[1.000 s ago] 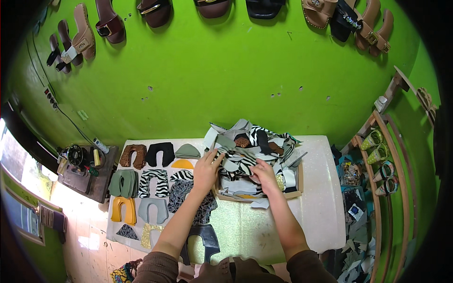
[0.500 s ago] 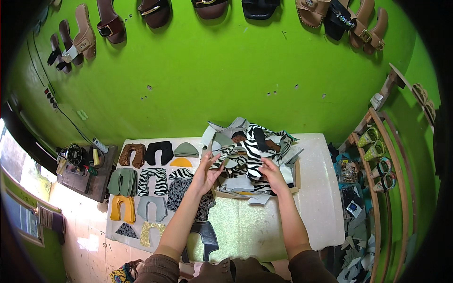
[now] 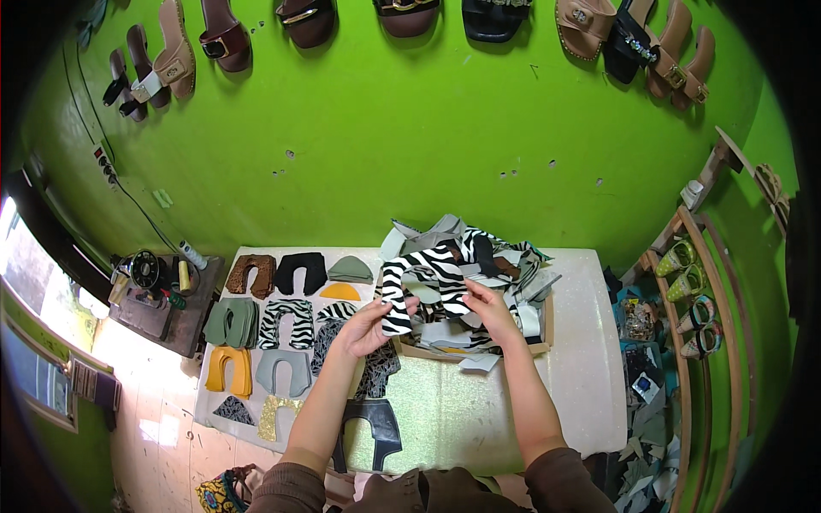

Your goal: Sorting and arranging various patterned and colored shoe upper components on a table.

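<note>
Zebra-print cut piece point(image 3: 425, 282) held up over the near-left part of the box, both hands on it. Left hand point(image 3: 369, 327) pinches its lower left end, grip pressed together on the fabric; right hand point(image 3: 489, 309) pinches its right side, fingers closed on it too. Piece is U-shaped, arched between the hands, lifted off the pile.

Cardboard box point(image 3: 541, 335) just behind the hands, heaped over the rim with cut pieces point(image 3: 487, 256): zebra, grey, brown, black, tangled, some hanging over the edge. One pale scrap point(image 3: 480, 362) lies on the tabletop touching the box front.

Left of the box, sorted pieces point(image 3: 282, 325) in rows on the white tabletop point(image 3: 573, 385): brown, black, green, yellow, zebra, grey, mustard, glitter. Black piece point(image 3: 372, 427) near the front edge, under the left forearm.

Sewing machine point(image 3: 150, 274) on a low stand far left, well apart. Shoe rack point(image 3: 693, 291) with heeled shoes to the right. Sandals point(image 3: 180, 51) hang on the green wall behind.

Open tabletop: front centre and the right strip beside the box. Left half crowded.
</note>
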`<state>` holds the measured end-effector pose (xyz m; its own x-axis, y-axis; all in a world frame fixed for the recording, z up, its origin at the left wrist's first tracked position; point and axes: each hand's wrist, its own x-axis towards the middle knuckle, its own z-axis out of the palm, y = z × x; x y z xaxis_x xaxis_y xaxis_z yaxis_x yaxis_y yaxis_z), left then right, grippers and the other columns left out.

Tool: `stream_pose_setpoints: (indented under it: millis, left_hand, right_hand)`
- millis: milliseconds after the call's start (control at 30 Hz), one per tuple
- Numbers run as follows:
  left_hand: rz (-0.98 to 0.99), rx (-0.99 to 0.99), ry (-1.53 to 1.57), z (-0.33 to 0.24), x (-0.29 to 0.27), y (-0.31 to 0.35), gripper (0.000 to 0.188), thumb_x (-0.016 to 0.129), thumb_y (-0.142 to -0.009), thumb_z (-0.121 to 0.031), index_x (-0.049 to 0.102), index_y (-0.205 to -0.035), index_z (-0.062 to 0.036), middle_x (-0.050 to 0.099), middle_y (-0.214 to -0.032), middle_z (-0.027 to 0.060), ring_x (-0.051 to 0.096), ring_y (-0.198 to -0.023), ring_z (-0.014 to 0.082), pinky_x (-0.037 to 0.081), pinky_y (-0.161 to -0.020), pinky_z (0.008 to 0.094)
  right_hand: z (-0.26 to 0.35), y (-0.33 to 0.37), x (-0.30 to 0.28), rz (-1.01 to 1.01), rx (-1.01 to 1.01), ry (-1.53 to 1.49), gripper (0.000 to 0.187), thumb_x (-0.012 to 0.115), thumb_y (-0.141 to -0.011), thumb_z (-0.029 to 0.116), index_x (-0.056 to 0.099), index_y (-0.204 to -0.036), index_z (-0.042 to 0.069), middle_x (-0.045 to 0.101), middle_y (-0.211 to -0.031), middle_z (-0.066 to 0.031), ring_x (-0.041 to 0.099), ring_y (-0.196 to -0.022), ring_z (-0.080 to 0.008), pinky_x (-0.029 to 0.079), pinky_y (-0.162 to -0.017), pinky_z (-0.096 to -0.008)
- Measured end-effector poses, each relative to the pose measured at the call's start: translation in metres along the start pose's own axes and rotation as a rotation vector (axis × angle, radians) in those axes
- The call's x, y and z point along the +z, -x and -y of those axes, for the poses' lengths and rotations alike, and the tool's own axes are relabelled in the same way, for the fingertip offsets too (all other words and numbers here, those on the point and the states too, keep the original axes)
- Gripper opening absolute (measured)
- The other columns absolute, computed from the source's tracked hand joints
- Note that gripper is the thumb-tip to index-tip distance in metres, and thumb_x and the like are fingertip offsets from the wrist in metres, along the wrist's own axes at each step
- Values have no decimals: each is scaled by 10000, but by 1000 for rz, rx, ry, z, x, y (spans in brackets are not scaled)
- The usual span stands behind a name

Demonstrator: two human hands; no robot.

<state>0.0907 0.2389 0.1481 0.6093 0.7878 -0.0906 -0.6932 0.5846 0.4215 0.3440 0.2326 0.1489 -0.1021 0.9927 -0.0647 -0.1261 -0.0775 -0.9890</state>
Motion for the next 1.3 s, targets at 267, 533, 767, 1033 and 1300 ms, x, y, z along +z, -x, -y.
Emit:
stream_pose_setpoints:
  millis: [267, 533, 767, 1033, 1300]
  left_hand:
    - [-81, 238, 85, -17, -1, -4, 284, 334, -945, -149, 327, -1211, -50, 428, -1264, 201, 509, -1074, 338, 480, -879, 417]
    - [-218, 403, -77, -10, -15, -9, 231, 353, -941, -150, 344, -1163, -86, 476, -1201, 176, 514, -1057, 323, 476, -882, 405]
    - [-369, 405, -159, -11, -8, -2, 259, 282, -954, -142, 308, -1197, -56, 517, -1131, 179, 559, -984, 286, 523, -786, 355]
    - [-360, 331, -203, 13, 5, -21, 264, 277, -961, -210, 354, -1137, -29, 536, -1090, 190, 567, -954, 299, 494, -826, 385]
    - [-356, 260, -338, 31, 34, -22, 298, 313, -957, -269, 365, -1141, -41, 572, -1031, 162, 586, -920, 260, 495, -815, 360]
  right_hand:
    - [-12, -29, 21, -39, -280, 704, 367, 546, -837, 223, 539, -1151, 30, 555, -1077, -143, 517, -1013, -263, 390, -894, -313]
    - [-26, -33, 44, -20, -498, 1192, 217, 562, -807, 218, 630, -935, 58, 611, -909, -112, 571, -851, -304, 460, -740, -365]
    - [1, -14, 5, -230, -409, 328, 185, 570, -838, 132, 606, -983, 22, 563, -713, -2, 445, -576, -68, 370, -525, -209]
    - [61, 22, -11, -157, -459, -202, 177, 563, -854, 98, 576, -1015, 24, 520, -752, 57, 406, -619, -5, 324, -544, -154]
    - [68, 26, -16, -246, -426, -504, 173, 518, -868, 71, 545, -1036, 40, 603, -888, -39, 577, -767, -77, 485, -681, -221]
